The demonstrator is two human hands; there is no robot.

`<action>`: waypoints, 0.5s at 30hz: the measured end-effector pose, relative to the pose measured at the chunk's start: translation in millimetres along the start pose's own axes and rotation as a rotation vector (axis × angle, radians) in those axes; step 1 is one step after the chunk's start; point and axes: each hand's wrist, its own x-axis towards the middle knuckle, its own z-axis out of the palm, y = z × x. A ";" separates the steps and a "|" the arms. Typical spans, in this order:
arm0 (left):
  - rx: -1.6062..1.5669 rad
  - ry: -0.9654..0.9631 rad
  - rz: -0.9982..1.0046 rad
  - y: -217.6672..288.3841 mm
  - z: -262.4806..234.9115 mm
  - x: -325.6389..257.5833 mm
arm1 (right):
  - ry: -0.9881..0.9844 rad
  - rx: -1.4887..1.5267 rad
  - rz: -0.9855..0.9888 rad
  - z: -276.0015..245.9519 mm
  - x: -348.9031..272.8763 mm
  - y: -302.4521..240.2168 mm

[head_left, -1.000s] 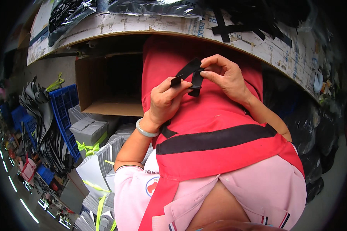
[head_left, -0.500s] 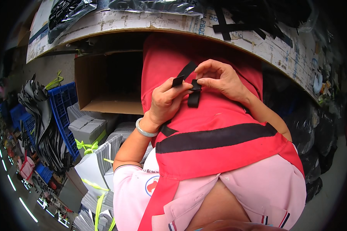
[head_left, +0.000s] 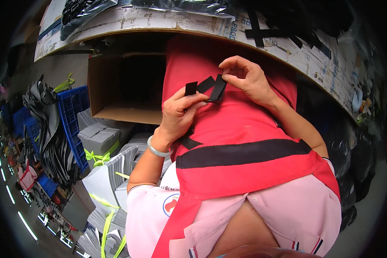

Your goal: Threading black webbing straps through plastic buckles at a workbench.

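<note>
Over my lap, which a red apron (head_left: pixel 228 122) covers, both hands work on a black strap (head_left: pixel 218 89). My left hand (head_left: pixel 177 112) pinches its folded part between thumb and fingers. One short end stands up out of the left fist, and another piece slants away behind the fingers. The thumb and forefinger of my right hand (head_left: pixel 253 84) close on the upper tip of the strap, pulled up from the left fingertips. Whether these pieces are one strap or more, I cannot tell.
Ahead is a worn white tabletop (head_left: pixel 159 20) with black strips (head_left: pixel 262 32) and plastic-wrapped bundles. Beneath it an open cardboard box (head_left: pixel 127 113) lies at my left. Grey sheet stacks (head_left: pixel 101 139), tied in yellow-green, stand beside a blue crate (head_left: pixel 73 124). Black bags (head_left: pixel 348 159) sit at my right.
My right hand has drawn the strap's hanging end upward, so it now points up from the left fingers. My left hand has shifted slightly left and down.
</note>
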 end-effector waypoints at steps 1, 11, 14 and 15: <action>0.009 0.029 -0.093 4.3 -14.3 -4.7 | 0.028 -0.078 -0.059 6.6 5.5 -5.6; -0.348 0.472 -0.217 11.5 -109.2 -6.6 | -0.292 -0.264 -0.193 66.1 59.8 8.8; -0.642 0.367 -0.202 3.9 -66.9 4.2 | -0.396 0.230 0.368 58.9 51.0 -0.6; -0.647 0.324 -0.228 3.4 -50.5 8.7 | -0.390 0.221 0.373 57.7 49.2 -4.6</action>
